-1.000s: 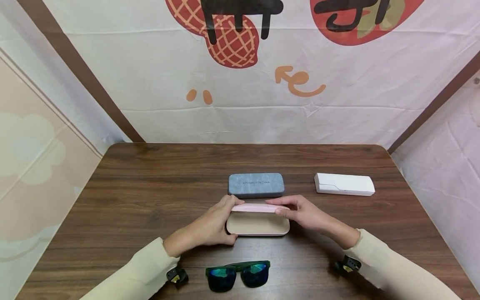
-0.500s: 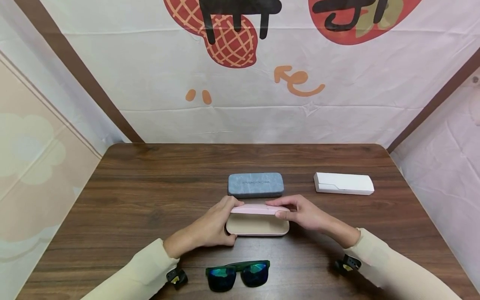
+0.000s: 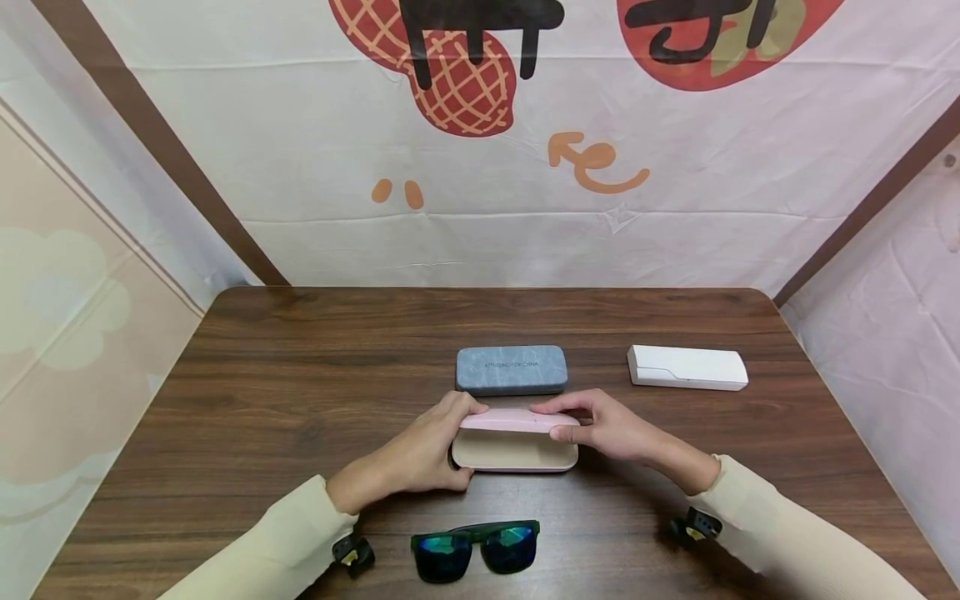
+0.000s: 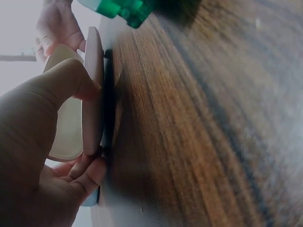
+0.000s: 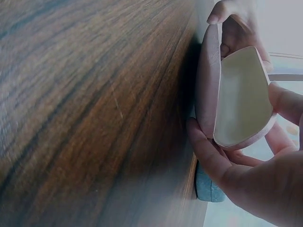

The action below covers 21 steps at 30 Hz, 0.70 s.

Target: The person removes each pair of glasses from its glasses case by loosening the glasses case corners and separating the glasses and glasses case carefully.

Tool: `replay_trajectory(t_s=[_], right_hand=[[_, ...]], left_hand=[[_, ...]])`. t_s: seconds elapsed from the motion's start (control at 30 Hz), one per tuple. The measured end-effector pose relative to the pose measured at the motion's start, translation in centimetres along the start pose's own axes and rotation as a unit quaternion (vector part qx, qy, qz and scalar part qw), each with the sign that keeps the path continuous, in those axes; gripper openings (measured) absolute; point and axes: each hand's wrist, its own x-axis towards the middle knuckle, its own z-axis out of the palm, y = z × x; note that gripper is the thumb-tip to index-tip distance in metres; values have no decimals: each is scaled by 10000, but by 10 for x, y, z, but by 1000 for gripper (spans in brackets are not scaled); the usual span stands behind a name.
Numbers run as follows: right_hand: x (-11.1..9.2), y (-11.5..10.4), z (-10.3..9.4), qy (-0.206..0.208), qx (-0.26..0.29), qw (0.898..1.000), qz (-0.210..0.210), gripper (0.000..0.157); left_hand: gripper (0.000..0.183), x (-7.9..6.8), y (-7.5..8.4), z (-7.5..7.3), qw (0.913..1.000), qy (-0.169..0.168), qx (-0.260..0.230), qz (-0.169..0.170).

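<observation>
A pink glasses case stands partly open on the table between both hands, its cream lining showing with nothing in it. My left hand grips the case's left end, thumb at the front edge of the base and fingers toward the back. With thumb and fingers, my right hand pinches the right end of the raised lid. In the right wrist view, the right thumb lies on the lid's rim, while other fingers reach behind the case and down to the base.
Sunglasses with a dark green frame and mirrored lenses lie near the table's front. Just behind the pink case is a blue glasses case. A white case lies at the back right of the wooden table.
The pink lid has tipped slightly forward and down, so more of its outer top shows and less of the lining. Both hands keep their hold almost in place.
</observation>
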Motion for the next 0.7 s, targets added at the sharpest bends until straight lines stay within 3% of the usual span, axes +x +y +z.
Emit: replay_trajectory(t_s=[0.7], right_hand=[[0,-2,-1,-79,-29,10000,-31,36]], left_hand=[[79,1,-4,0,9997,-8,117,214]])
